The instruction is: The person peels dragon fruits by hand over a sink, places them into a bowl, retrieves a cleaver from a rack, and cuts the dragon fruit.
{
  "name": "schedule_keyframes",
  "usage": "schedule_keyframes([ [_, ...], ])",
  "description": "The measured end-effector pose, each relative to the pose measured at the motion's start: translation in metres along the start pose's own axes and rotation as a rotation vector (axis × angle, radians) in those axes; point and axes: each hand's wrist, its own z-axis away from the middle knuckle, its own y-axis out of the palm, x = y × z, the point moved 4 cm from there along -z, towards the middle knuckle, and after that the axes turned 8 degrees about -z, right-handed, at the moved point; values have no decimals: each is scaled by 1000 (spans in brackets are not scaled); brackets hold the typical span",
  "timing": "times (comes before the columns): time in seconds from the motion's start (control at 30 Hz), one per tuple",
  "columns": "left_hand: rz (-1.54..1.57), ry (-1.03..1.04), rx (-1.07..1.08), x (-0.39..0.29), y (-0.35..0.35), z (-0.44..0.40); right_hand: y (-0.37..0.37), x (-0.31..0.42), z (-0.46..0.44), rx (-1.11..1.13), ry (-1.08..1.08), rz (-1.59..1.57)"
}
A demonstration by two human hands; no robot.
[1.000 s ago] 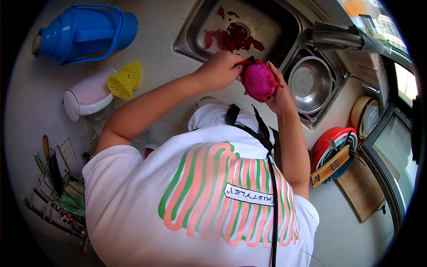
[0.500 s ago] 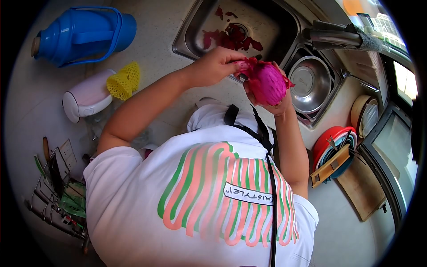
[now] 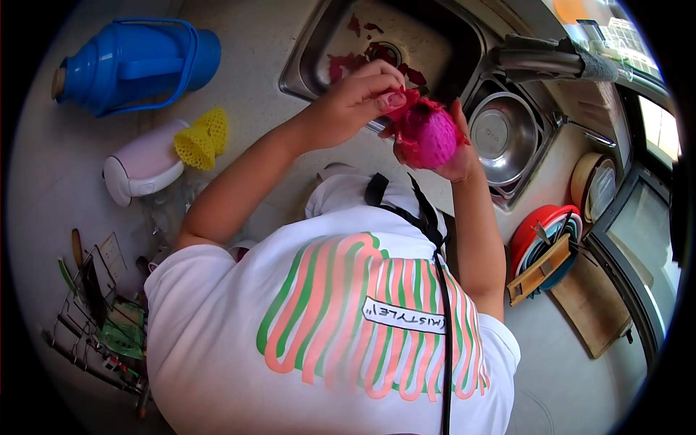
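Left hand [image 3: 355, 100] pinches peel [image 3: 412, 105] between fingers [image 3: 391, 100], apparently stripping dragon fruit [image 3: 438, 139]; alongside them, right hand [image 3: 462, 164], fingers cupped around it, must hold steady.

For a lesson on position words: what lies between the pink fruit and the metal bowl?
In the head view, the right hand, holding the pink fruit, lies between it and the metal bowl.

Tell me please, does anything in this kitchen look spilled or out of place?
Yes: dark red scraps lie loose in the sink, some by the drain, which they might clog. They resemble peel from the held pink fruit. I see nothing else odd.
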Motion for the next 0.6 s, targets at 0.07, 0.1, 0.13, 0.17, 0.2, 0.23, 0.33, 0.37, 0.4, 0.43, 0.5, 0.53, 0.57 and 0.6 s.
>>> schedule_keyframes([
  [0.07,-229,25,-22,-15,-5,0,-19,5,-2,-85,-81,28],
  [0.1,-342,38,-32,-22,-6,0,-17,5,-2,-110,-124,48],
  [0.13,-390,80,-100,-21,-3,2,-14,5,-2,-136,-167,68],
  [0.17,-415,69,-109,-19,-1,4,-13,6,-2,-162,-210,88],
  [0.2,-440,59,-118,-19,1,6,-15,6,-1,-128,-200,124],
  [0.23,-465,49,-127,-18,2,7,-20,6,0,-95,-191,158],
  [0.33,-505,98,-184,-21,3,5,-29,7,-2,-69,-231,202],
  [0.37,-519,128,-196,-23,4,4,-30,7,-2,-72,-254,206],
  [0.4,-533,158,-209,-24,5,2,-29,8,-2,-86,-252,204],
  [0.43,-548,188,-222,-26,6,2,-27,9,-2,-100,-250,203],
  [0.5,-585,261,-243,-26,5,0,-24,9,-1,-109,-245,193],
  [0.53,-602,297,-253,-26,5,-1,-22,8,-1,-106,-242,185],
  [0.57,-584,290,-260,-26,6,-1,-22,7,0,-105,-240,177],
  [0.6,-565,282,-268,-27,6,-1,-21,7,0,-87,-237,179],
])
